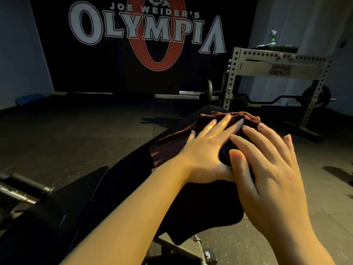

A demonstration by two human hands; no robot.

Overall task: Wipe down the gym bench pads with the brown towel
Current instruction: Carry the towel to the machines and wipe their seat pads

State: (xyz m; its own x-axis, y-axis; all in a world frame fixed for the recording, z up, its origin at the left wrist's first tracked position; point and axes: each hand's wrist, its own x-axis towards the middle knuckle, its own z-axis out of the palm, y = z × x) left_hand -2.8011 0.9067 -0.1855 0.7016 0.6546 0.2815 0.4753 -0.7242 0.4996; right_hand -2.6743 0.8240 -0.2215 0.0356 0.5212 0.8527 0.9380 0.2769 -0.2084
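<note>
— Where was the brown towel (206, 129)?
— Bunched on the far end of the black bench pad (122, 180), under both palms.
— And each grip?
— Left hand (206, 152) spread flat, fingers straight, pressing down. Right hand (267, 169) spread too, fingers splayed, overlapping the left thumb.
— Anything behind?
— Grey steel rack (275, 67) with a barbell (210, 92); black Olympia banner (145, 33) on the wall.

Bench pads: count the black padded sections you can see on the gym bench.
2. The long black back pad runs under the brown towel and both flat hands, left hand and right hand. The shorter black seat pad lies nearer, lower left. Others may be hidden.
</note>
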